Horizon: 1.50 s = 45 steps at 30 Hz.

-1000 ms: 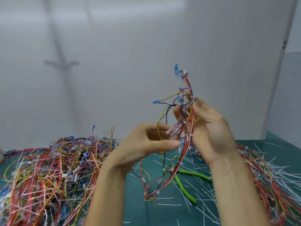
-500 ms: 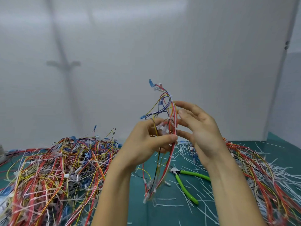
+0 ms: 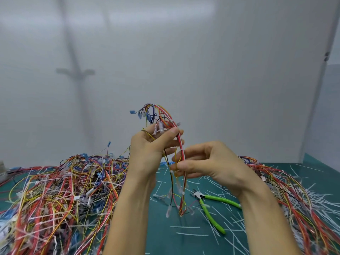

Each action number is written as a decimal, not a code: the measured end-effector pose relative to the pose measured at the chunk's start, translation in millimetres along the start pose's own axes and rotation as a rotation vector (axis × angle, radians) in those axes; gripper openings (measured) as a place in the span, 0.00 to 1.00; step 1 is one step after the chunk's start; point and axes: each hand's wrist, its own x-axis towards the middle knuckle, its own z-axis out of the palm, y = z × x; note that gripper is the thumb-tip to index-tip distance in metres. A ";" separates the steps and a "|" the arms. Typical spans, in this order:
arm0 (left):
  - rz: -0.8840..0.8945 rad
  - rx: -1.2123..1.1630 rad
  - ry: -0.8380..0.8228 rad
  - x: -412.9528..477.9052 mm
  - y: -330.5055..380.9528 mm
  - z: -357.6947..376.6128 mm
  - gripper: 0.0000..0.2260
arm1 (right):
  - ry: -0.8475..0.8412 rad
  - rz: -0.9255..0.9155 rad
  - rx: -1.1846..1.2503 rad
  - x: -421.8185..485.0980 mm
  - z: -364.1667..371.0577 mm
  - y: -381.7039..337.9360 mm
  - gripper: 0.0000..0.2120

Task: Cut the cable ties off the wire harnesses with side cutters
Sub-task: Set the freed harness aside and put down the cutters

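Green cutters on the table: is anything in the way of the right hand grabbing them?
Nothing visible blocks them. The side cutters lie on the mat just below the right hand. That hand is busy though, pinching the wire harness, whose loose ends dangle beside the cutters' tip.

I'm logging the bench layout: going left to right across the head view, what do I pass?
The tangled harness pile → left hand → right hand → second harness pile.
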 end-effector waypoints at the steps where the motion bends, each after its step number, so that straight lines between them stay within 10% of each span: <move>1: -0.005 -0.005 0.018 0.3 -0.5 0.2 0.04 | 0.020 -0.008 0.017 0.8 0.7 0.6 0.06; 10: -0.166 -0.103 -0.108 3.4 -4.0 -0.5 0.04 | 0.158 -0.071 0.286 3.5 5.6 0.5 0.06; 15: -0.218 0.096 -0.390 0.9 -5.7 -15.9 0.20 | 0.315 -0.108 0.476 3.2 -2.4 -3.7 0.07; 21: -0.285 0.511 -0.694 -6.8 -5.8 -18.1 0.06 | 0.491 -0.151 0.605 -0.7 -15.1 -6.7 0.09; 30: -0.401 0.623 -0.613 -4.5 -10.0 -21.7 0.06 | 0.581 -0.183 0.734 -3.4 -23.6 -6.7 0.12; 45: -0.286 0.052 -0.143 0.4 -4.3 -8.1 0.13 | 0.477 -0.192 0.903 1.6 -27.2 -1.0 0.07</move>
